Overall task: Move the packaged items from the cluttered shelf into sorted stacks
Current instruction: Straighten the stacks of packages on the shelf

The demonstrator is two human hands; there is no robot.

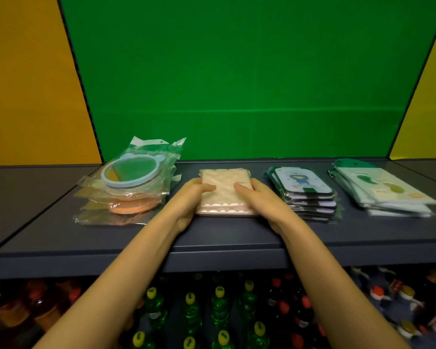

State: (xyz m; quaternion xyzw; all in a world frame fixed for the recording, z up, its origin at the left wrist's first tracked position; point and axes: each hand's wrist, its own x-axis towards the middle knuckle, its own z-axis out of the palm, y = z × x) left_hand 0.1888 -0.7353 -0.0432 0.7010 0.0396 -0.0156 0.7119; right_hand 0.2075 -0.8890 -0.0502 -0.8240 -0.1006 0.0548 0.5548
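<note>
Four stacks of packaged items lie in a row on the grey shelf [227,233]. A stack of pale pink packets [224,180] sits in the middle. My left hand [190,200] grips its left side and my right hand [261,200] grips its right side, thumbs lying on top. To the left lies a loose pile of clear bags [129,187] holding round blue and orange items. Right of the pink stack is a stack of dark-edged packets with a cartoon figure [305,190]. At the far right lies a stack of light green packets [385,192].
A green back panel [249,84] rises behind the shelf, with yellow panels at both sides. Below the shelf's front edge stand several bottles [219,306] with yellow, red and orange caps. Bare shelf surface lies in front of the stacks.
</note>
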